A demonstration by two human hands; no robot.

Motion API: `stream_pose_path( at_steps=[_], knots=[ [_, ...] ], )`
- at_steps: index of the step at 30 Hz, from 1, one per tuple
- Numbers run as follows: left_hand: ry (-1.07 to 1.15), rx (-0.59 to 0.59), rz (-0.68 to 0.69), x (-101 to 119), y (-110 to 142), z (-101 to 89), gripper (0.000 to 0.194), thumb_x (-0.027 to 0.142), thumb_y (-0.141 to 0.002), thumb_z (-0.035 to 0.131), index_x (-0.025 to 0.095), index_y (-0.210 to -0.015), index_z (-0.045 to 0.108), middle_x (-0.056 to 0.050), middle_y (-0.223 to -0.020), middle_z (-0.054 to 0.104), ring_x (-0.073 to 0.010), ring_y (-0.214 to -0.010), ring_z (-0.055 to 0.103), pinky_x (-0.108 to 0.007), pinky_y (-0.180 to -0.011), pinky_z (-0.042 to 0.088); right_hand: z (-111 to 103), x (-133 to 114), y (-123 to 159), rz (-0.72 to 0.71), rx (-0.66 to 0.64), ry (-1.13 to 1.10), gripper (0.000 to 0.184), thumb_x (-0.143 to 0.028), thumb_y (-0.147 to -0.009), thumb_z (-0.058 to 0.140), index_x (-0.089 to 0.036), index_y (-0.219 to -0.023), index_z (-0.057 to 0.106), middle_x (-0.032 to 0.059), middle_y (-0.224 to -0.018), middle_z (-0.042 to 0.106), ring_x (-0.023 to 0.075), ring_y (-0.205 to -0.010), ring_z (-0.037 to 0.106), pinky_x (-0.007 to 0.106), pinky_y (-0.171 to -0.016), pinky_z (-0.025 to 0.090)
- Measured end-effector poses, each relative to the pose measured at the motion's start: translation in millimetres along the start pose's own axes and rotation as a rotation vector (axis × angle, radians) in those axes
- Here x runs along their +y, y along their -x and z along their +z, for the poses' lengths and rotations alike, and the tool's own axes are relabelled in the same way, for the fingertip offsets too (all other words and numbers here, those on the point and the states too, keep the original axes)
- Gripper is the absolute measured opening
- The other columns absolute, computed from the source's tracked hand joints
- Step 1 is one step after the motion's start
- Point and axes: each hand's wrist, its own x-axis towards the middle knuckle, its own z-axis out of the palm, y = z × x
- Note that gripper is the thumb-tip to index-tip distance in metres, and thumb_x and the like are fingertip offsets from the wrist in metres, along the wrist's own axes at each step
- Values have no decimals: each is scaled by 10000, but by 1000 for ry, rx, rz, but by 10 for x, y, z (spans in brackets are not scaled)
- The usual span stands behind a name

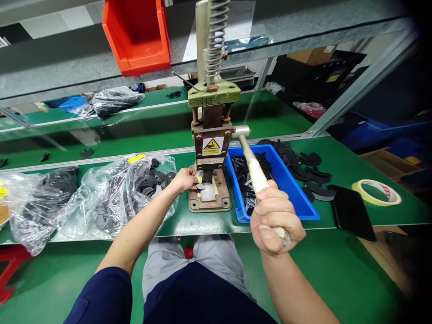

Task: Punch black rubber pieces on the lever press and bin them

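A hand press point(212, 148) with a spring on top and a yellow warning label stands on the green bench. My right hand point(275, 217) is wrapped round the end of its long pale lever point(254, 167). My left hand point(186, 179) reaches in at the press base point(209, 198), fingers pinched on a small dark flat part under the punch; one fingertip wears a yellow cot. A pale plate lies on the base beside my fingers.
A blue tray point(303, 198) of black parts sits right of the press, with loose black curved pieces point(308, 168), a black phone point(353, 211) and a tape roll point(376, 192) beyond. Clear plastic bags point(111, 198) of black parts lie left. A red bin point(137, 33) hangs above.
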Motion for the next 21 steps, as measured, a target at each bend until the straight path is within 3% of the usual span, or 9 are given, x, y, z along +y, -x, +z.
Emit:
stream_pose_path(
  at_steps=[6,13,21],
  knots=[
    [-100,47,-50,37,-31,22,271,-37,-678,701,145,-665,500,81,-494,476,-54,-413,491,-168,-461,496,12,-7,-15,-3,-10,-19,54,-236,-738,569,-244,-702,530,-22,-675,562,220,-767,587,611,-916,493],
    [-157,24,-103,167,20,64,285,-33,-709,698,156,-650,493,88,-447,458,-66,-376,514,-145,-418,459,15,-28,-20,24,9,-36,54,-233,-724,578,-245,-697,533,-29,-687,568,215,-789,600,590,-935,494],
    [-319,-9,-198,233,-101,147,197,-46,-698,684,126,-662,596,38,-418,519,-104,-361,521,-170,-394,447,-3,-66,28,118,37,-31,105,-286,-731,595,-260,-659,524,-30,-655,547,216,-778,598,611,-956,498]
  ],
)
